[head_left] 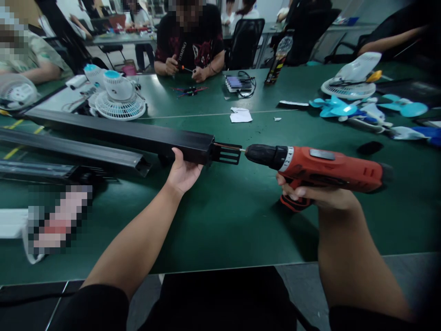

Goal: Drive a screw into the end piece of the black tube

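Observation:
My left hand (186, 174) grips a long black rectangular bar (155, 135) from below near its right end, thumb on the near side. From that end juts a black slotted bracket (227, 154). My right hand (310, 193) is wrapped round the handle of a red and black cordless drill (330, 165), which points left. The drill's thin bit reaches toward the bar's end, above the bracket; whether its tip touches a screw I cannot tell.
Two more black bars (86, 148) lie at left. White fan parts (119, 94) stand behind the bar; blue fan blades (334, 108) lie at right. White paper (240, 115), a bottle (279, 59) and a device with a cable are farther back. Across the green table (220, 230) a person (191, 41) holds a small tool.

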{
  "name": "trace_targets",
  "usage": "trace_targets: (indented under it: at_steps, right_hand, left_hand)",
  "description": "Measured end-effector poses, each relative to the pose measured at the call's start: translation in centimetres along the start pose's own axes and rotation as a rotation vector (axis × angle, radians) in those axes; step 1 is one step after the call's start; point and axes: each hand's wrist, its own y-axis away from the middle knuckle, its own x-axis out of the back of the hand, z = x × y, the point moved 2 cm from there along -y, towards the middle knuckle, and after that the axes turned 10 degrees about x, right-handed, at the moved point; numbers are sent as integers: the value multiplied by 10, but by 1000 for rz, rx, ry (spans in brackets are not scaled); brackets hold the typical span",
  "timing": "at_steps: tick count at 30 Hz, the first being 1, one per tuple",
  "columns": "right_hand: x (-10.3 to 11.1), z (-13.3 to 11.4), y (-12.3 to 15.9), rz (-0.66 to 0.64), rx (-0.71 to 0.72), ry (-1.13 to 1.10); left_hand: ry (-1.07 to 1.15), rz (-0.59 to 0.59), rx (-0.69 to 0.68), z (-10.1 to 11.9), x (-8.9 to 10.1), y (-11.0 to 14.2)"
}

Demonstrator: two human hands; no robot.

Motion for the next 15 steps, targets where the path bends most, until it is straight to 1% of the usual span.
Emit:
trace_targets:
  at_steps: [5, 11, 15]
  right_hand:
    - [-2, -3, -1, -3, 1, -10]
    - [-3, -5, 0, 7, 4, 9]
    - [-4, -4, 1, -11, 12, 11]
  left_hand:
    - [46, -51, 18, 1, 4, -3]
    - [-10, -9, 2, 1, 0, 0]
    - [6, -15, 10, 0, 0, 0]
